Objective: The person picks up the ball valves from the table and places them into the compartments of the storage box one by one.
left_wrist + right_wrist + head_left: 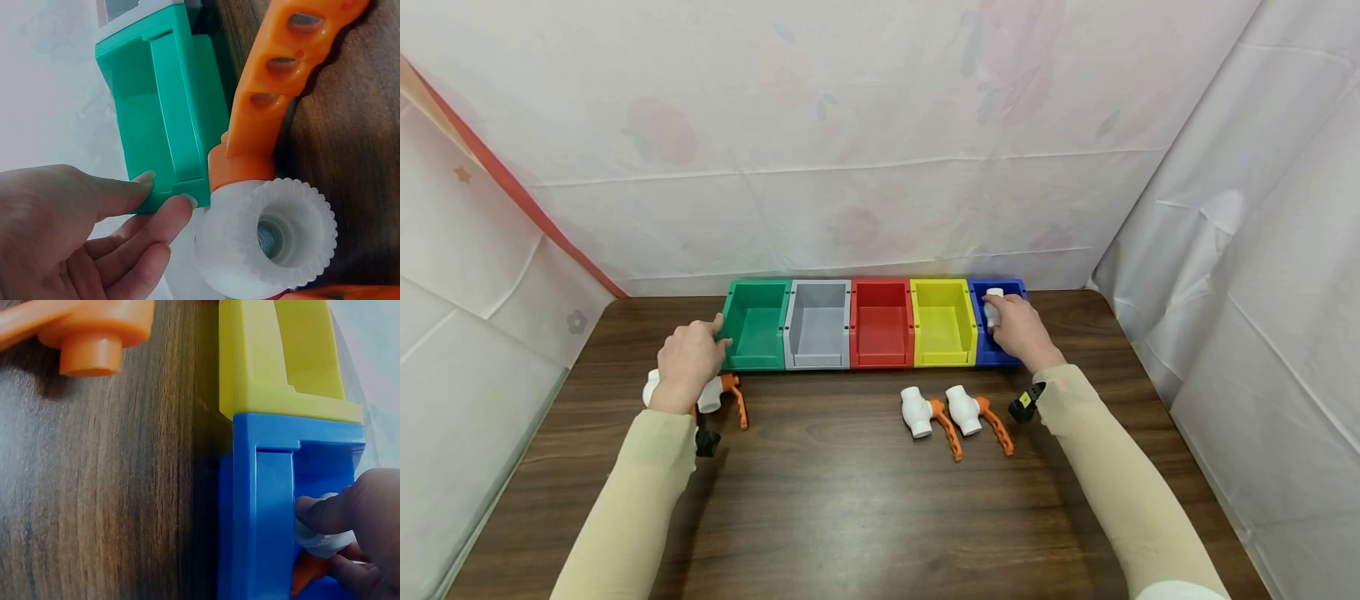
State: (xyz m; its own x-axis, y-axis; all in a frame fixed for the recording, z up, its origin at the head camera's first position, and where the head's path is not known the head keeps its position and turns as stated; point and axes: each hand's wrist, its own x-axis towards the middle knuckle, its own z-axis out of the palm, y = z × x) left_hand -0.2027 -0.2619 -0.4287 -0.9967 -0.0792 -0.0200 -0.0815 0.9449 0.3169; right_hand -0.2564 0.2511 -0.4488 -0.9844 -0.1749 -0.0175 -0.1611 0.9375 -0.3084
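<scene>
My left hand [691, 360] is at the left side of the green bin [757, 365]. In the left wrist view its thumb lies inside the bin's wall and a finger outside, pinching the edge. My right hand [1024, 331] reaches into the blue bin [999, 357] and grips a white ball valve [993, 306]. The right wrist view shows the valve's orange handle [307, 572] low in the bin, partly hidden by the fingers. Close by the left hand lies a ball valve [234, 240] with an orange handle, and another [651, 385] is partly behind the wrist.
Between the green and blue bins stand a grey bin [818, 362], a red bin [882, 358] and a yellow bin [943, 358], side by side. Two more ball valves, one [916, 412] left of the other [963, 410], lie on the wooden table [850, 517] before them. A white curtain [850, 167] hangs behind.
</scene>
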